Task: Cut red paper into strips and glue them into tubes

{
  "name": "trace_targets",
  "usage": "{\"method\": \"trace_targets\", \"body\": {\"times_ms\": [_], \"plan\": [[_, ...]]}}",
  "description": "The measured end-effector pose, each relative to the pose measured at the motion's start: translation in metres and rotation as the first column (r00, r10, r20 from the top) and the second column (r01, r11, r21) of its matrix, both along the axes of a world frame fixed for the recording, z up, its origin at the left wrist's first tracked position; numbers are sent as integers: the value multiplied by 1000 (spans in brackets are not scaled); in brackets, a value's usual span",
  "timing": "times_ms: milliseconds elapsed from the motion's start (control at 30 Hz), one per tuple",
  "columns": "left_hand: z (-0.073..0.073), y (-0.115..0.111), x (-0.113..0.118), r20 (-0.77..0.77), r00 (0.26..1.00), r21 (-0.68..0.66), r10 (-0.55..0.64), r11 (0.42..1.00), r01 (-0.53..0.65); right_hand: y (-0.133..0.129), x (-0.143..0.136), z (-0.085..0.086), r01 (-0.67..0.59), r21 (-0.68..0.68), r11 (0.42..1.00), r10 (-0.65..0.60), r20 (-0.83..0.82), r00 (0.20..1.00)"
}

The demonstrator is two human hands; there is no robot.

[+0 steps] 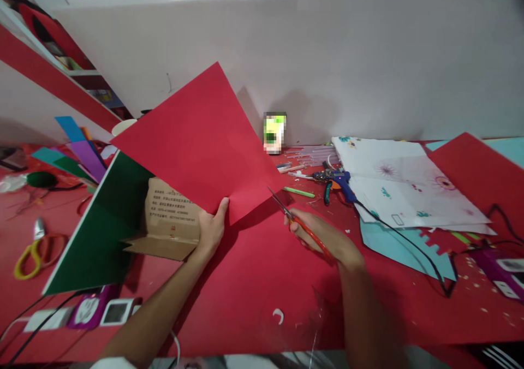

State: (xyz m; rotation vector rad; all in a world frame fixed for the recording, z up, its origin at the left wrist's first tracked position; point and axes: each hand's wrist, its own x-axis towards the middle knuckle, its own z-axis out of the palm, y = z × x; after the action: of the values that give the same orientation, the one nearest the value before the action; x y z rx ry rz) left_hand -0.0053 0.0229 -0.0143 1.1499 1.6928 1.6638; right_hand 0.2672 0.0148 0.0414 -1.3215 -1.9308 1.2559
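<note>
Head view, forward-down, seemingly fairly near.

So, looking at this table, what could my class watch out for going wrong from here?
The left hand grips the red sheet at one edge only, so it may flop and spoil a cut.

The scissors in the right hand point towards the sheet, so their tips might nick it.

The glue gun lies near that hand and could burn if hot.

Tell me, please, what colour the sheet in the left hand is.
The sheet is plain red, clearest in the head view.
</note>
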Motion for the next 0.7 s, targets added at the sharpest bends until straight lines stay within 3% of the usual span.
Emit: {"method": "trace_targets", "body": {"times_ms": [133, 233, 700], "plan": [[0, 0, 0, 9, 1000, -19, -26, 999, 26, 1, -3, -10, 5, -284, 959, -15, -32, 999], [1, 1, 1, 28, 999, -36, -40, 999, 41, 3, -5, -16, 40, -398, 916, -72, -64, 995], [4, 3, 3, 49, 998, -40, -42, 998, 44, 2, -8, -17, 39, -389, 921, -61, -45, 997]]}}
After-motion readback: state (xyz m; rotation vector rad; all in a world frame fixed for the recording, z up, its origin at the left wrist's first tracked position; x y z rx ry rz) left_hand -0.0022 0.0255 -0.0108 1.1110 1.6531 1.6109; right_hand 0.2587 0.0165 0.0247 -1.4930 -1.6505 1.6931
